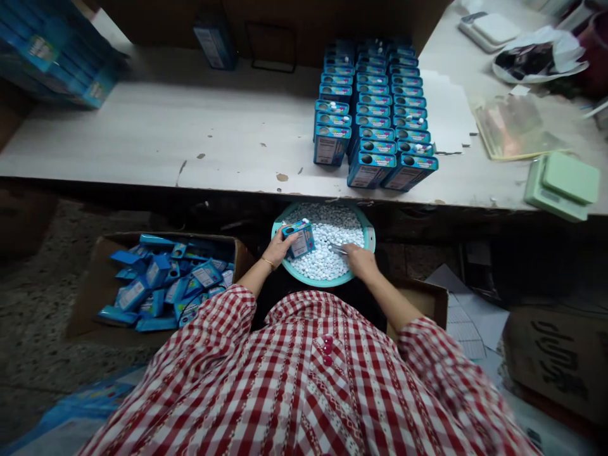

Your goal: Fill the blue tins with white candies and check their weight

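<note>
A turquoise basin [368, 235] full of small white candy-like pieces [327, 269] sits in front of my lap, just below the table edge. My left hand [279, 249] is closed round a small blue box [302, 242], held over the basin's left side. That box has a dark round hole in its top, and a few white pieces lie on it. In my right hand [361, 261] is a metal scoop [338, 249], its tip at the white pieces. The scoop's full shape is partly hidden by my fingers and the pieces.
Rows of blue boxes [373, 168] stand on the white table [228, 139]. A carton [85, 285] of loose blue boxes is at lower left. A stack of wrapped blue packs [61, 57] stands far left. A green scale [563, 183] lies near the table's right edge.
</note>
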Tool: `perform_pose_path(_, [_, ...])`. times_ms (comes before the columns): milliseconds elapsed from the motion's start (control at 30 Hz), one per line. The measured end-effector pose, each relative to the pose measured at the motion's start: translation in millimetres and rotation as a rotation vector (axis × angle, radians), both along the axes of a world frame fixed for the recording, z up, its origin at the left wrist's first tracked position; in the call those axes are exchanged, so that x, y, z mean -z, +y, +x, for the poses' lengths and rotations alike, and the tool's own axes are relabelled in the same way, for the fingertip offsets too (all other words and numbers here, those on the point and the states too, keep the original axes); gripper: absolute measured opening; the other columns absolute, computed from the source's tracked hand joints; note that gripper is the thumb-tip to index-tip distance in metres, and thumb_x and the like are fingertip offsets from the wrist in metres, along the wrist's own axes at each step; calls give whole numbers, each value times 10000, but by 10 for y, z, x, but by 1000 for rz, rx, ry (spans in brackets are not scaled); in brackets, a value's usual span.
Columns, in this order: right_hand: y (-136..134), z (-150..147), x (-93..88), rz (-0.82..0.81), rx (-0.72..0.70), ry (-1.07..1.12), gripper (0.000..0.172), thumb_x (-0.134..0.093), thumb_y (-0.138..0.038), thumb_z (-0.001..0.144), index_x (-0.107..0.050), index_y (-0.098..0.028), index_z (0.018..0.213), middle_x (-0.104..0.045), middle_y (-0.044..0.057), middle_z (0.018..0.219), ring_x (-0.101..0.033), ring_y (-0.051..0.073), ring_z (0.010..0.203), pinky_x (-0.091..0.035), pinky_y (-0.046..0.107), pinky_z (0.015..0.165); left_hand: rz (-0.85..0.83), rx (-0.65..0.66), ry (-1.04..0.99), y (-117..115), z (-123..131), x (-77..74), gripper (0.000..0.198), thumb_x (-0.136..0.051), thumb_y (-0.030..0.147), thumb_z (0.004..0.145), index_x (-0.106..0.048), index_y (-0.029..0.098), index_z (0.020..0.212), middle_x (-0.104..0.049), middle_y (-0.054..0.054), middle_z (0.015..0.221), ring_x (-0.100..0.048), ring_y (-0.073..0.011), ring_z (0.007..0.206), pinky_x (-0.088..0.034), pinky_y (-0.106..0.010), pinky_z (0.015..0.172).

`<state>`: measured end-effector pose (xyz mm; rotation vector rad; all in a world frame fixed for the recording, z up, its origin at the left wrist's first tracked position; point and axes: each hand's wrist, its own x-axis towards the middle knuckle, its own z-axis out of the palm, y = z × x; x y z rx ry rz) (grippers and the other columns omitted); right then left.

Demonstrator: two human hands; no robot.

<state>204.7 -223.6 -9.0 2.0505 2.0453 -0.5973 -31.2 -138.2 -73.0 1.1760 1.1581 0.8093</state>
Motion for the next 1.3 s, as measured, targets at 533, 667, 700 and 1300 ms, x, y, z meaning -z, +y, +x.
perform_pose_path(533, [188, 145, -203, 179, 136, 482, 324, -606, -253, 788, -621, -200, 1107, -675, 56, 1084, -618, 185, 973, -463, 301, 832, 336, 26, 249, 7, -275, -470, 467, -619, 449, 716, -553, 154, 1072, -638, -52, 966, -596, -174, 882, -465, -316, 852])
perform_pose_path(667, [184, 148, -693, 203, 42, 392, 320, -584, -284, 810, -622, -217, 1121, -671, 46, 1102, -619, 187, 970, -461, 287, 815, 397, 102, 293, -49, -124, -490, 470, -627, 431, 714, -562, 147, 1082, -642, -64, 993, -605, -183, 890, -467, -307, 844])
perform_pose_path(700, [197, 118, -814, 192, 4, 344, 324, -576, -296, 817, -619, -227, 1131, -667, 41, 1114, -617, 190, 979, -458, 286, 816, 410, 128, 301, -59, -82, -487, 470, -627, 422, 717, -562, 147, 1093, -643, -66, 1002, -610, -186, 893, -469, -305, 841])
perform_pose_path(1300, [268, -311, -1660, 133, -289, -289, 248, -379, -190, 902, -585, -182, 1041, -641, 106, 956, -605, 175, 807, -330, 234, 559, 451, 163, 144, -95, -13, -414, 464, -657, 379, 724, -557, 159, 1120, -643, -84, 1052, -613, -199, 958, -466, -343, 894])
